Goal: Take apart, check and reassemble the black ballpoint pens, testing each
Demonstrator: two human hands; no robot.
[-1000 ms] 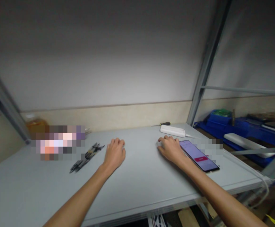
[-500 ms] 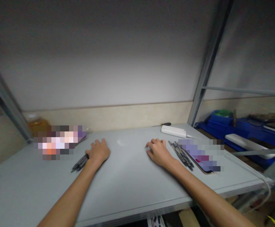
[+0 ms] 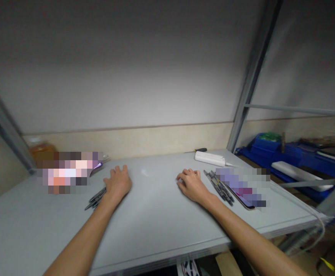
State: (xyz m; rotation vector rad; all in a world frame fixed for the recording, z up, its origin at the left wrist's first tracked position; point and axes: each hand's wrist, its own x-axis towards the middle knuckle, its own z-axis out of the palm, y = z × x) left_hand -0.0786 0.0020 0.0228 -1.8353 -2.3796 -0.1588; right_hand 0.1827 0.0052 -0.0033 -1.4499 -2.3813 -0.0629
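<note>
Closest to my viewpoint, the grey table (image 3: 155,234) spreads on the near side of both sets of fingers. I have the left hand (image 3: 117,183) palm down, its fingers spread apart and pointing away from me. A bunch of pens (image 3: 95,200) sticks out to the left of those fingers and back toward the wrist; the hand hides the rest, so I cannot tell whether it touches them.

I have the right hand (image 3: 190,184) low over the table with its fingers curled, close to one another. I see nothing in them, but their underside is hidden, so I cannot tell whether they grip anything. A second bunch of pens (image 3: 219,188) lies just right of the knuckles, slanting, and a phone (image 3: 236,187), mostly blurred out, lies just right of that bunch.

As I judge it, the pens are already parted into two bunches, one outside each hand, and none that I can see is raised off the table. I cannot tell how much handling is left.

Beyond the right fingers lie a white power strip (image 3: 210,158) and, past it, a screwdriver (image 3: 201,150). The wall (image 3: 141,96) rises behind.
</note>
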